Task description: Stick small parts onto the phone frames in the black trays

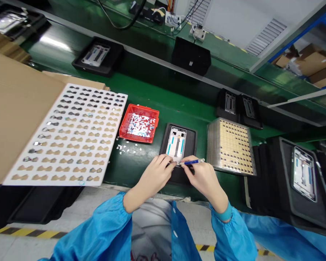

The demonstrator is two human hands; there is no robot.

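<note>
A silver phone frame [182,140] with blue strips and a dark ribbon down its middle lies in a black foam tray [190,146] in front of me. My left hand [158,172] is at the frame's lower left end, thumb and fingers pinched together; whatever is between the fingertips is too small to make out. From the other side, my right hand [203,178] grips a blue pen [191,162], its far end pointing right. The fingertips of both hands nearly meet over the bottom edge of the frame and hide part of it.
Left of the tray sits a red box [139,140] of small white bits, some scattered beside it. A white sheet of dark parts [53,137] lies in a carton further left. Stacked clear trays [230,145] stand at right, beside black trays [285,181].
</note>
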